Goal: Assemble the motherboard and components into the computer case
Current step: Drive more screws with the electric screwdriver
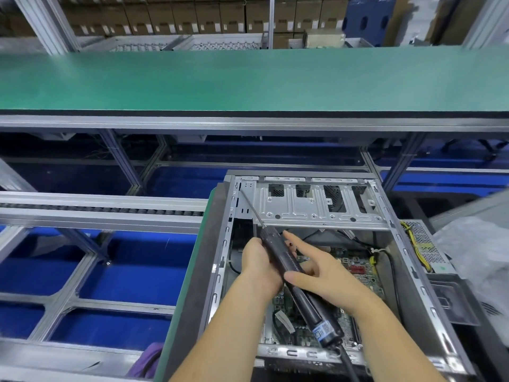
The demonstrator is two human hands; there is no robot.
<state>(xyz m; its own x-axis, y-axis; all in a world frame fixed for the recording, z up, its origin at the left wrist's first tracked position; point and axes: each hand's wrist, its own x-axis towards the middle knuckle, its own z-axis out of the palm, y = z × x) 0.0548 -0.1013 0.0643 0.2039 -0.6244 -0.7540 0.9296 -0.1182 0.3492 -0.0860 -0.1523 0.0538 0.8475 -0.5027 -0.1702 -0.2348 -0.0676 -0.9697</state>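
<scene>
Two hands — left hand [260, 264], right hand [316, 274] — grip one electric screwdriver [298, 285].

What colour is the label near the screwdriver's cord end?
Blue and white label on the screwdriver, head view.

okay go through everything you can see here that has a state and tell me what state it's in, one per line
Computer case: side open, interior exposed.
Motherboard: lying inside the case.
Electric screwdriver: tilted, bit pointing at the case's far left corner.
Left hand: grips the screwdriver's upper body.
Right hand: on the screwdriver, index finger straight along it.
Power supply: outside the case, at its right.
Green conveyor belt: bare.
</scene>
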